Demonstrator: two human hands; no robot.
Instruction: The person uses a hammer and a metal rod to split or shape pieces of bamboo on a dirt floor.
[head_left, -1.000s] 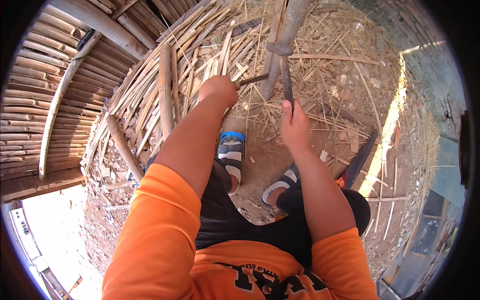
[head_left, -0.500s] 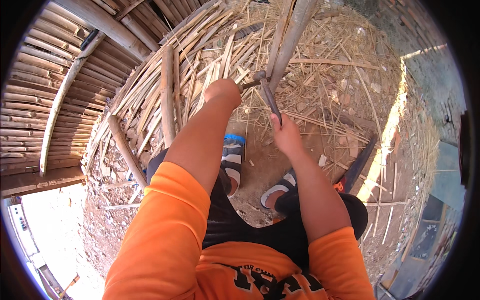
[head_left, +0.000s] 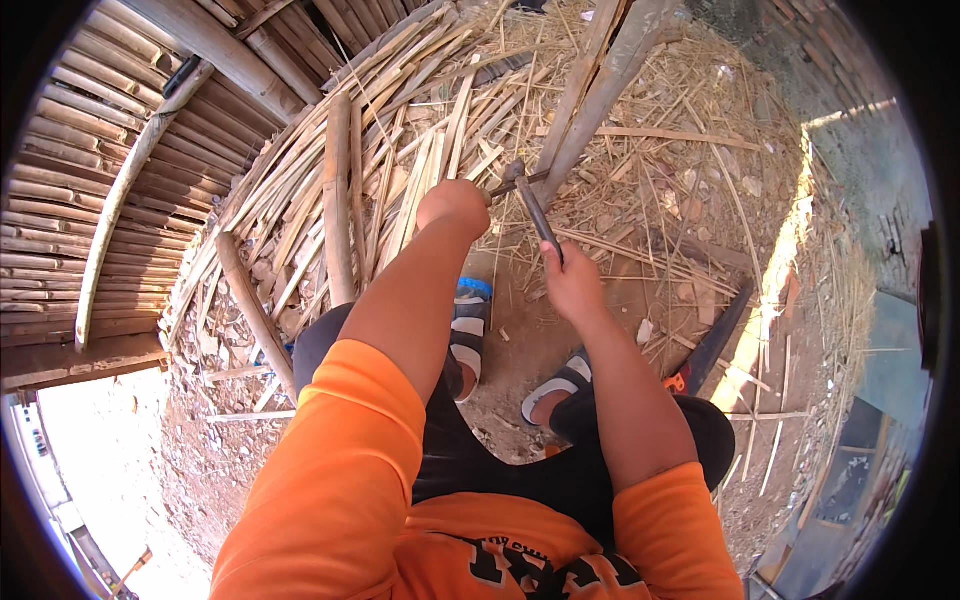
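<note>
My left hand (head_left: 455, 208) is closed around the handle of a dark, narrow knife-like blade (head_left: 537, 178) that points right. The blade reaches the lower end of a split wooden or bamboo pole (head_left: 598, 110), which shows a long gap along its length. Whether it sits inside the split cannot be made out. In my right hand (head_left: 576, 284), the fingers wrap round a hammer (head_left: 535, 212). The hammer's head (head_left: 514, 170) is up against or just over the blade, close to my left fist.
Split bamboo strips (head_left: 425, 95) lie heaped ahead and to the left. Upright poles (head_left: 338, 190) stand left, by a slatted bamboo wall (head_left: 110, 200). A saw-like tool with an orange handle (head_left: 684, 379) lies right of my knee. My sandalled feet (head_left: 560, 385) are on dirt.
My left hand and the blade have come lower, toward me. The hammer head has dropped with them, and the pole's lower end has shifted slightly down and right.
</note>
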